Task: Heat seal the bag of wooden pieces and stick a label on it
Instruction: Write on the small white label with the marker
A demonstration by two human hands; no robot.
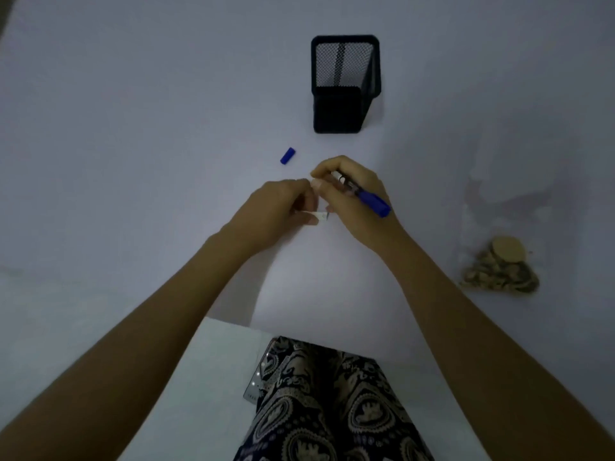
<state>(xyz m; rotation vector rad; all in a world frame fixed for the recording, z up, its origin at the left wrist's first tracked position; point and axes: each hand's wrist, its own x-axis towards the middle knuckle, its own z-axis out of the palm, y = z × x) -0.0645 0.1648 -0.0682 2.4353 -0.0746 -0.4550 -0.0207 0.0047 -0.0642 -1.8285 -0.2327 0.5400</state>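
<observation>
A small white label (320,215) sits between my two hands above the middle of the white table. My left hand (279,211) pinches it with curled fingers. My right hand (349,194) touches the label with its fingertips and grips a blue marker (369,197), whose uncapped tip points away from me. The marker's blue cap (288,156) lies on the table to the upper left of my hands. The clear bag of wooden pieces (499,264) lies flat on the table to the right, apart from both hands; its upper part is hard to make out.
A black mesh pen holder (344,84) stands behind my hands. The white table's (133,161) near edge crosses the bottom of the view, with my patterned clothing below it. The scene is dim.
</observation>
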